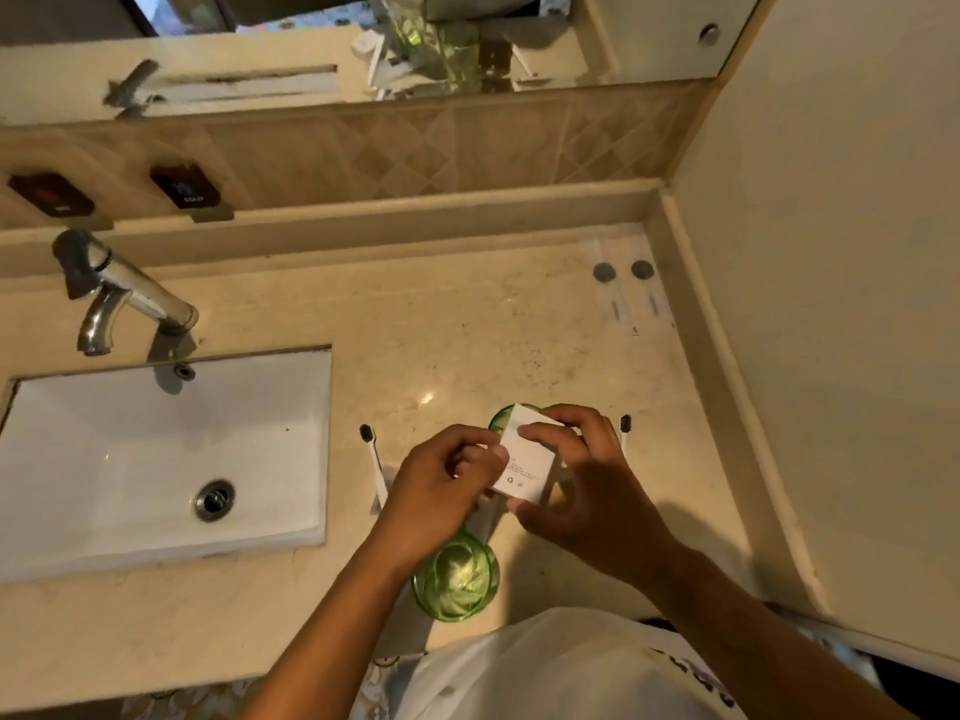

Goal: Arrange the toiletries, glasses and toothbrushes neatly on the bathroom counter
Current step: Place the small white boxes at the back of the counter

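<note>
Bathroom counter (467, 330), beige stone, seen from above. A small white box (524, 462), printed with fine text, is held above the counter between both hands: the left hand (441, 485) pinches its left edge, the right hand (587, 491) grips its top and lower corner. A green glass (460, 579) is stood near the front edge, partly hidden by the left wrist; a second green glass (501, 418) is seen behind the box. One toothbrush (374, 465) with dark bristles is laid left of the hands, another toothbrush (625, 428) right of them. Two white sachets (626, 288) are laid side by side in the far right corner. A white sink (156, 459) and chrome tap (124, 293) are set at left.
</note>
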Demonstrator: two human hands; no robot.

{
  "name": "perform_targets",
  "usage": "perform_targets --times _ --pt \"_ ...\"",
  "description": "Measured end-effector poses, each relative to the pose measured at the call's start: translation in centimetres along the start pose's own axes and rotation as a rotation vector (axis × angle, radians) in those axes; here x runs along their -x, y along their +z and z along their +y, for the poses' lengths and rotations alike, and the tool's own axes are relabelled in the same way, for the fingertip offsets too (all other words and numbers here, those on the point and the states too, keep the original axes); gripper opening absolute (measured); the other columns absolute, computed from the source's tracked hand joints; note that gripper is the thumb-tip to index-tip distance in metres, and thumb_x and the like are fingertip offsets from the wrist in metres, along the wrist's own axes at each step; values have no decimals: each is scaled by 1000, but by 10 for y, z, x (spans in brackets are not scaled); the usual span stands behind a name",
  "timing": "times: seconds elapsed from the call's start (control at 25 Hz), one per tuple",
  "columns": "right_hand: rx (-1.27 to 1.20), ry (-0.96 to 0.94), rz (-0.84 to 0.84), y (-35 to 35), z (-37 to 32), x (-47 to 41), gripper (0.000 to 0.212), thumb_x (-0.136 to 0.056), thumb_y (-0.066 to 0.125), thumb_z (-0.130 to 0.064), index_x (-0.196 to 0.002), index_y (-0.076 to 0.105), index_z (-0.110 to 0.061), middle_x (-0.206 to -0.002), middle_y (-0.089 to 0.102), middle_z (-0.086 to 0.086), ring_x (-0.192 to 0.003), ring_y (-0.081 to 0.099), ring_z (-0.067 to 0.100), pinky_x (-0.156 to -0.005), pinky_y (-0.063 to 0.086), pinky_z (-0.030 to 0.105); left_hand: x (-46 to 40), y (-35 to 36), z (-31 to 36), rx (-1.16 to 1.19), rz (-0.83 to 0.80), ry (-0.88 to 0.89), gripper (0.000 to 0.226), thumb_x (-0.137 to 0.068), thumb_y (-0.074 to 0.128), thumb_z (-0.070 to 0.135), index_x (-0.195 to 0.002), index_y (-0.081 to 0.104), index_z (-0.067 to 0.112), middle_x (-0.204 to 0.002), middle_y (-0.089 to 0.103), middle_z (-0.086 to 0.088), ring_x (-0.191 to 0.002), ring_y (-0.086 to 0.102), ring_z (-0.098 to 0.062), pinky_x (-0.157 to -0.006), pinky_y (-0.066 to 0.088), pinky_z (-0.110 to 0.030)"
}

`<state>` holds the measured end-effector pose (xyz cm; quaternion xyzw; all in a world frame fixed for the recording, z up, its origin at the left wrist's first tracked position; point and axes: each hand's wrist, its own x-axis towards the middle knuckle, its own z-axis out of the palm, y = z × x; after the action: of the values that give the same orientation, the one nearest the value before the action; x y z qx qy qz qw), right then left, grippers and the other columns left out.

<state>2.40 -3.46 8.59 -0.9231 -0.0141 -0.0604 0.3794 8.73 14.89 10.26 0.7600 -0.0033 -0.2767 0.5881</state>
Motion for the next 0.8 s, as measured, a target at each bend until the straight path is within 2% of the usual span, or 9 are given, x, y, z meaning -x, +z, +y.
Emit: perform_targets --times 0.12,0.2,0.28,0.4,0.52,0.64,0.72,0.8 --pt "31 59 57 -10 4 -22 69 -73 71 -55 -129 56 -18 -128 49 5 -115 49 15 -87 47 15 -17 13 20 130 -18 -47 23 -90 71 9 -111 70 17 -92 75 -14 -79 74 -22 -67 60 -33" --pt "-31 106 61 -16 15 -33 74 -72 74 -54 -132 52 -18 -129 46 2 -116 50 17 -85 55 23 -29 19 29 188 -27 -76 27 -88 71 2 -112 70 15 -93 76 -15 -84 76 -28 -72 63 -41" --pt "-120 129 48 -21 25 -40 80 -71 75 -56 -137 44 -21 -130 42 -2 -116 52 15 -82 59 27 -41 23 34 181 -22 -90 29 -87 71 1 -111 70 16 -91 77 -11 -85 76 -26 -78 62 -42" --pt "-218 121 98 -25 47 -52 74 -80 70 -59 -137 40 -22 -133 45 0 -103 62 16 -76 59 25 -69 28 41 246 39 -128 26 -86 72 -1 -108 70 12 -80 74 -9 -71 73 -27 -78 60 -40" --pt "-438 314 175 -31 69 -77 49 -86 71 -38 -128 51 -20 -116 61 2 -88 70 17 -72 58 24 -101 33 50 330 124 -179 21 -85 74 -1 -105 70 4 -72 67 -11 -58 67 -25 -67 61 -36" --pt "-533 472 140 -30 92 -106 34 -91 71 -20 -122 57 -22 -102 63 -2 -83 69 17 -65 49 14 -136 40 53 305 200 -212 18 -86 75 4 -104 76 9 -85 77 -11 -63 71 -20 -68 61 -33" --pt "-578 553 139 -26 107 -130 34 -90 70 -14 -120 60 -25 -103 63 -3 -86 70 23 -67 51 19 -163 44 55 301 225 -213 20 -87 75 6 -106 77 12 -95 79 -8 -73 75 -14 -70 61 -28" --pt "-600 613 189 -20 125 -153 34 -88 71 -12 -117 62 -29 -106 64 -1 -91 70 25 -73 57 32 -191 49 60 321 203 -203 24 -89 72 1 -108 74 16 -94 79 0 -74 75 -9 -65 58 -21"
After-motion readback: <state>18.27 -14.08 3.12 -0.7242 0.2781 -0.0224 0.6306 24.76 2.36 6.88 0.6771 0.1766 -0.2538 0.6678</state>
